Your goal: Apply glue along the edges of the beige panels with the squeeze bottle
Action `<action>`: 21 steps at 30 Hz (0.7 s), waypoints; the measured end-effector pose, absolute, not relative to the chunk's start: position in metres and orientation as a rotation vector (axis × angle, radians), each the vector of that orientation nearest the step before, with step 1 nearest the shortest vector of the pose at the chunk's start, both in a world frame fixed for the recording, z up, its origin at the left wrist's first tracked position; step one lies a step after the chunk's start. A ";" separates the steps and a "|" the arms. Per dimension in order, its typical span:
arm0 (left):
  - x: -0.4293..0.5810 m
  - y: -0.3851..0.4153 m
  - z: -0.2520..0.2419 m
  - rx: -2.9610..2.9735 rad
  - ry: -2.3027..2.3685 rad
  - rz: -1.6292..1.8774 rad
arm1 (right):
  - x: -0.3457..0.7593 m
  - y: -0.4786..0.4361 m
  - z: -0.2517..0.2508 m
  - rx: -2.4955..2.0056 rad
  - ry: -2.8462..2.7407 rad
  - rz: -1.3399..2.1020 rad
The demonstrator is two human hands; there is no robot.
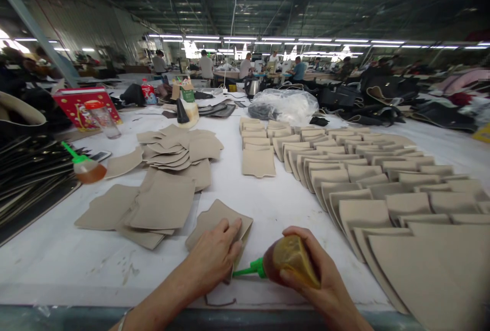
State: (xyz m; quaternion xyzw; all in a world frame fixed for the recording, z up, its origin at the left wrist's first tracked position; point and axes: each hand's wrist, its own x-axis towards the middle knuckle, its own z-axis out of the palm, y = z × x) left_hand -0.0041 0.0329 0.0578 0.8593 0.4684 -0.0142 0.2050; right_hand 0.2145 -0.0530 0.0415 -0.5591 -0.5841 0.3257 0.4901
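My right hand (317,269) is wrapped round a squeeze bottle (285,262) of amber liquid. The bottle lies tilted to the left, and its green nozzle (248,268) reaches the near edge of a beige panel (210,221). On that panel my left hand (216,252) presses, fingers curled over its right side and gripping it; the thumb is partly hidden. Just beyond, to the left, lies a loose pile of similar beige panels (164,203). Overlapping rows of curved beige panels (363,213) fill the right of the table.
A second green-tipped bottle (90,171) stands at the left beside a dark stack (30,183). Farther back on the white table (283,203) are a red box (78,109), a clear cup (103,121), a plastic bag (287,103) and a kettle (251,87). Several people work in the background.
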 end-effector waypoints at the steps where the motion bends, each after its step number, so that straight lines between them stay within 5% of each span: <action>1: -0.004 0.033 0.058 2.396 1.308 -0.038 | 0.215 -0.052 0.042 -1.352 -1.432 0.794; 21: -0.004 0.038 0.059 2.400 1.264 0.014 | 0.231 -0.042 0.045 -1.312 -1.623 0.505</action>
